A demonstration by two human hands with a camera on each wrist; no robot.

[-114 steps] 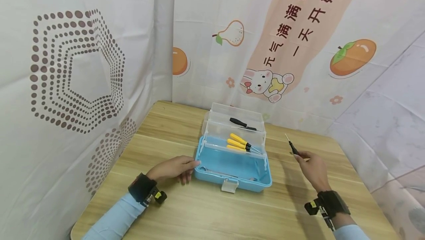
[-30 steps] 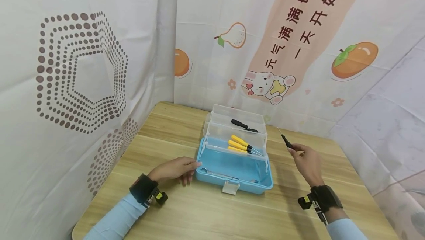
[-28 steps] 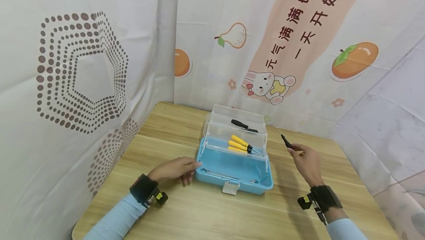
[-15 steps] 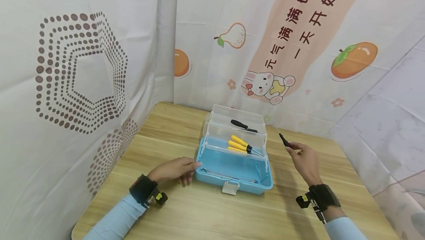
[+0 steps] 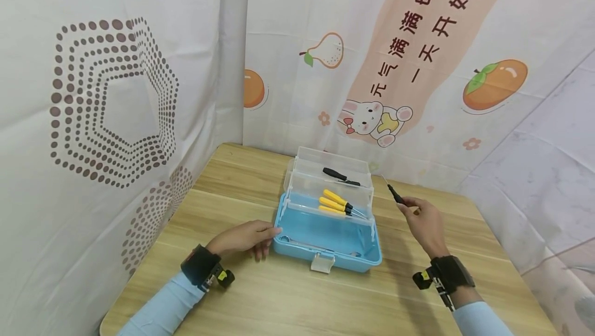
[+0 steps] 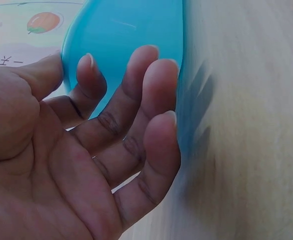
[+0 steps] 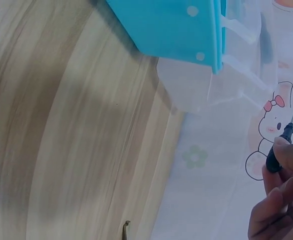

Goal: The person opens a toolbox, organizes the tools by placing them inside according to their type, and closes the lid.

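In the head view my left hand [image 5: 244,236] has its thumb over the left rim of an open blue toolbox [image 5: 344,260]. The left wrist view shows its fingers loosely curled beside the outer wall. My right hand [image 5: 425,222] pinches a small black-handled screwdriver [image 5: 395,193] in the air to the right of the box, its thin shaft pointing up and left. Yellow-handled screwdrivers [image 5: 332,203] lie in the lower clear tray. A black-handled screwdriver [image 5: 334,173] and another dark tool [image 5: 350,182] lie in the upper tray. A wrench [image 5: 307,244] sits at the bottom.
A white latch [image 5: 322,262] hangs at the toolbox's front. The box stands on a wood-grain table [image 5: 260,300]. Printed curtains [image 5: 288,104] hang behind the table and along its sides. A small brass-coloured piece [image 7: 126,227] shows at the right wrist view's lower edge.
My right hand has moved left with the screwdriver, bringing its tip closer to the toolbox. My left hand keeps its place at the rim, and the tools in the box lie as before.
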